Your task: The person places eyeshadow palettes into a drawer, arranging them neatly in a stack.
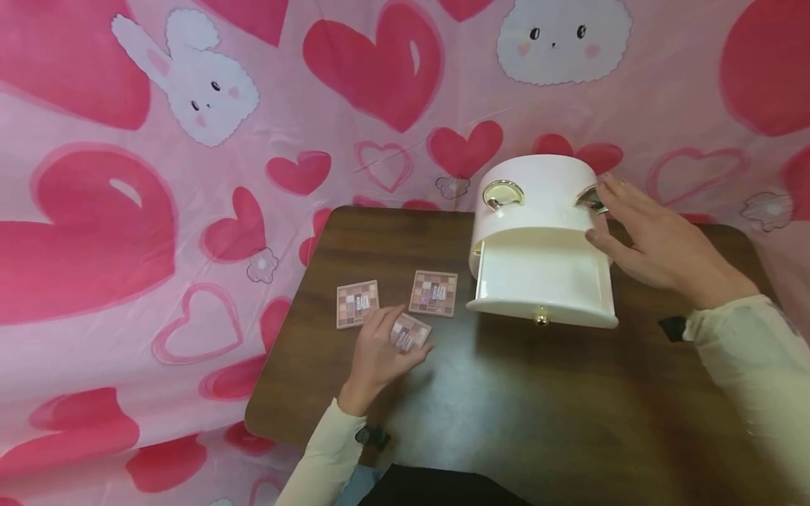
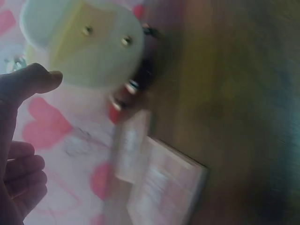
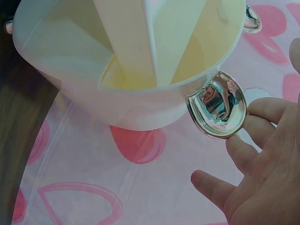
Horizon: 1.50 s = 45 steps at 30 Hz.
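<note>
A white rounded drawer box (image 1: 538, 190) stands on the table with its drawer (image 1: 544, 267) pulled out at the front, a gold knob (image 1: 541, 320) on it. My right hand (image 1: 664, 246) is at the box's right side, fingers extended and fingertips at the round gold ear-shaped piece (image 3: 218, 105). My left hand (image 1: 380, 355) hovers over a square eyeshadow palette (image 1: 408, 334), thumb and fingers apart on either side and partly covering it. In the left wrist view nothing lies between thumb and fingers. Two similar palettes lie nearby, a left palette (image 1: 357, 303) and a right palette (image 1: 433, 293).
The dark wooden table (image 1: 538, 414) meets a pink curtain (image 1: 240, 169) with hearts and bunny faces at its back and left. A second gold ear piece (image 1: 504, 193) sticks out on the box's left. In the right wrist view, white dividers (image 3: 140, 42) show inside the box.
</note>
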Tool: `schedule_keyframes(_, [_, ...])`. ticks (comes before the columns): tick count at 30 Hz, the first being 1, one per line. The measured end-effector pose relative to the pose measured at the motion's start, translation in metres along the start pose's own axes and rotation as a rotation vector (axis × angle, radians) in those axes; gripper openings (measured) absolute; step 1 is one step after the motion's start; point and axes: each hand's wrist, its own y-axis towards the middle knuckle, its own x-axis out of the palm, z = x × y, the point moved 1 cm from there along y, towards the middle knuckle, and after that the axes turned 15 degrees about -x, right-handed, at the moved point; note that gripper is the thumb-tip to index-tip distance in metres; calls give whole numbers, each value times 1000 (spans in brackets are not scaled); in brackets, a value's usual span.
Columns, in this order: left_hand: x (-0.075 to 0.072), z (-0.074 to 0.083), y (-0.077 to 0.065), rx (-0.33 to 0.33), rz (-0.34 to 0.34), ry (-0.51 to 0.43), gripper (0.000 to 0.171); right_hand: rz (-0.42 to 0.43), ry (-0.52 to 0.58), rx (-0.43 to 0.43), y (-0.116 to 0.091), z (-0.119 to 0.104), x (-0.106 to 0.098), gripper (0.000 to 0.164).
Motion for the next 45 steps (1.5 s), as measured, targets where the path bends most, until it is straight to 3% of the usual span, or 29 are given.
schedule_keyframes(6, [12,-25,-19,-124,-42,70,86,-7,-6,1,0,-1,0,76])
schedule_keyframes(14, [28,-47,-42,-400,-106,154,95,-10,-2,15,-3,-2,-2,77])
schedule_keyframes(17, [33,-52,-47,-465,-144,192,103,-10,-4,27,-7,-1,-4,78])
schedule_keyframes(25, [36,-58,-53,-542,-176,259,115,-4,-12,28,-7,1,-6,78])
schedule_keyframes(31, [37,-59,-54,-553,-201,269,116,-11,-21,35,-6,2,-5,78])
schedule_keyframes(41, [31,-58,-52,-602,-186,263,110,-12,-2,3,0,3,1,78])
schedule_keyframes(45, [24,-58,-48,-586,-153,220,110,-4,-2,-5,2,3,3,77])
